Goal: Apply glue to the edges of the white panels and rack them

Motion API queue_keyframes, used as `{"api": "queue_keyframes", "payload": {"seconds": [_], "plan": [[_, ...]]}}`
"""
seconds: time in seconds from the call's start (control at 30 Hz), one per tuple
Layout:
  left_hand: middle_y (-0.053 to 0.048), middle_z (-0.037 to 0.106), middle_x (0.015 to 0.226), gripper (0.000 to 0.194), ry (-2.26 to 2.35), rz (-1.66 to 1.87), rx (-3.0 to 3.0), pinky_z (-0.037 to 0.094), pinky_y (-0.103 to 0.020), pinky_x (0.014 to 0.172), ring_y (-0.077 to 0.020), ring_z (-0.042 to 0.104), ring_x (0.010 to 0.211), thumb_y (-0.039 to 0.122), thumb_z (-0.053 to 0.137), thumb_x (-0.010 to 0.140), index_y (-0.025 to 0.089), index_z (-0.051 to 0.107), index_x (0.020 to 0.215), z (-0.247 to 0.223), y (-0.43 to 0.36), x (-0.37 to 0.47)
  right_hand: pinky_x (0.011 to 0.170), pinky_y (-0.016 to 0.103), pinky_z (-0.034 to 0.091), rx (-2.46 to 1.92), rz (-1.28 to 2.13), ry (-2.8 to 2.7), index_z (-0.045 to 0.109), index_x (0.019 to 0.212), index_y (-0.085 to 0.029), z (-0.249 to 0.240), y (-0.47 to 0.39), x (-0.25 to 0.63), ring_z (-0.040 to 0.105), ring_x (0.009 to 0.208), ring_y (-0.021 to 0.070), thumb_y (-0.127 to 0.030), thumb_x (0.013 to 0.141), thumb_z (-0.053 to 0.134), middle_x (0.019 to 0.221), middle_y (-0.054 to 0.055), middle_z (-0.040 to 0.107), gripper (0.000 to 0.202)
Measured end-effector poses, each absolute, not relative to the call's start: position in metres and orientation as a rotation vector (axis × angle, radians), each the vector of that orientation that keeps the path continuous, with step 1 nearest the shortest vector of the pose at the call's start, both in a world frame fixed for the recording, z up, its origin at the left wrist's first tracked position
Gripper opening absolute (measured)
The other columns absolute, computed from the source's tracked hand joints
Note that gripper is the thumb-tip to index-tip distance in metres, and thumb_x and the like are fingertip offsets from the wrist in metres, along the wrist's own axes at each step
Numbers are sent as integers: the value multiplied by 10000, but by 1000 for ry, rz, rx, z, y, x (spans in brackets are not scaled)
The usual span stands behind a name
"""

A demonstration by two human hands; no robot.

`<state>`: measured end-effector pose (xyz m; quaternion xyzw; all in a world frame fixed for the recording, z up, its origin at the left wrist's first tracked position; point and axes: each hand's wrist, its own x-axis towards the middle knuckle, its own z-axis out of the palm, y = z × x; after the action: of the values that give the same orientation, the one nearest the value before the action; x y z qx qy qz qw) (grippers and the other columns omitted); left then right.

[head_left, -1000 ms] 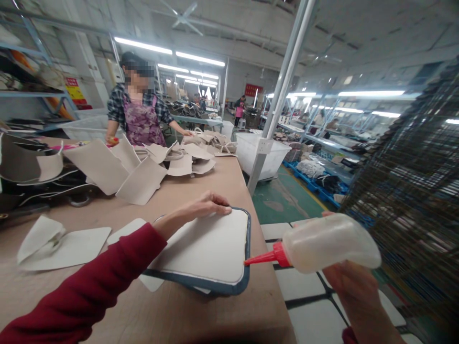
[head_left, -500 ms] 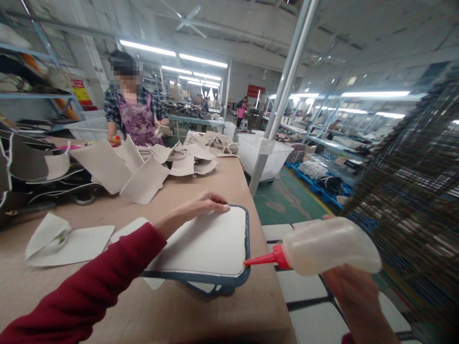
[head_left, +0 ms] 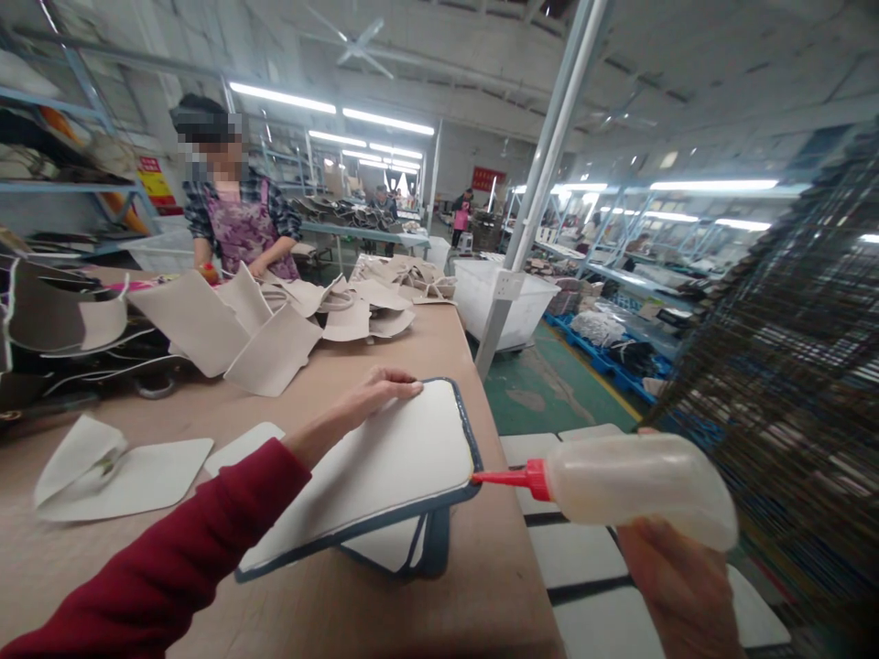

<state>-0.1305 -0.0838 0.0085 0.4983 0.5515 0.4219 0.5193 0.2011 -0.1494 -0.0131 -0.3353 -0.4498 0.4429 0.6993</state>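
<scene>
My left hand (head_left: 388,392) grips the far edge of a white panel (head_left: 385,458) with a dark blue border, thumb on its top face. The panel sits tilted over another blue-edged white panel (head_left: 391,545) on the table. My right hand (head_left: 677,567) is wrapped round a translucent squeeze bottle (head_left: 638,485) with a red nozzle (head_left: 512,477). The bottle lies nearly level, and its nozzle tip touches or almost touches the panel's near right corner. A thin yellowish line runs along the panel's right border.
Loose white pieces (head_left: 157,471) lie left on the brown table (head_left: 343,604). Beige cut pieces (head_left: 275,348) are heaped behind. A co-worker (head_left: 240,215) stands across the table. White panels (head_left: 583,554) lie right, below the bottle; a metal post (head_left: 498,320) rises at the table's right edge.
The panel has turned, its right end swinging away from me and its near left corner coming out towards me. The nozzle has stayed by its corner. The co-worker's hand has lowered.
</scene>
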Motion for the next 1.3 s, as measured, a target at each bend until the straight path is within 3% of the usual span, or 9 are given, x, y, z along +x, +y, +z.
{"api": "queue_keyframes", "payload": {"seconds": [0.23,0.37,0.47,0.57,0.73,0.83,1.0,1.13,1.3], "plan": [[-23,668,614,240,1355,1147,1036,388,-250,482,-156,562,508,368,750,608,160,694,714,5,-81,-129,752,315,564,-692,822,-984,596,1233,-261,-12,-154,191,684,872,225,-200,648,781,1140,55,681,616],[-17,655,605,219,1376,1212,972,378,-244,489,-151,554,520,343,755,601,162,679,698,4,-77,-126,723,343,571,-687,825,-1017,594,1241,-244,-30,-154,183,683,878,252,-192,646,777,1099,82,691,625],[-14,656,622,272,1384,1264,945,391,-240,507,-147,555,535,363,772,585,156,677,734,0,-74,-126,794,424,564,-615,941,-1049,608,1223,-259,-31,-153,173,667,961,291,-223,670,750,1070,84,701,572],[2,635,613,351,1404,1316,974,378,-224,492,-125,527,515,431,787,570,151,659,740,-8,-73,-128,909,526,509,-554,933,-944,631,1176,-290,-7,-144,166,616,1085,313,-321,718,706,1076,65,700,465],[55,527,538,427,1388,1254,1020,255,-181,388,-78,427,433,541,758,608,173,563,704,-18,-74,-135,971,535,474,-531,821,-850,679,1050,-306,43,-112,179,538,1192,311,-293,579,781,1154,26,674,482],[64,516,536,432,1334,1218,959,260,-168,371,-71,428,422,538,764,615,178,562,742,-19,-79,-136,953,526,486,-522,876,-870,697,971,-306,52,-92,188,561,1153,314,-303,551,790,1127,29,684,430],[12,627,622,413,1199,1217,784,439,-202,466,-119,571,518,468,795,610,165,589,801,-24,-94,-130,997,560,427,-525,899,-965,690,983,-296,44,-77,191,616,1062,301,-295,582,796,1040,29,709,414],[5,655,646,425,1211,1250,744,443,-210,465,-130,586,525,479,796,612,171,584,814,-33,-103,-125,1005,535,425,-524,890,-1007,691,955,-268,41,-73,188,650,973,266,-294,586,810,934,22,722,388],[14,653,654,447,1181,1270,768,439,-199,473,-115,576,528,500,806,601,170,580,800,-31,-103,-124,893,505,519,-519,897,-1042,684,959,-273,45,-65,183,662,891,247,-287,561,832,836,6,714,425]]}}
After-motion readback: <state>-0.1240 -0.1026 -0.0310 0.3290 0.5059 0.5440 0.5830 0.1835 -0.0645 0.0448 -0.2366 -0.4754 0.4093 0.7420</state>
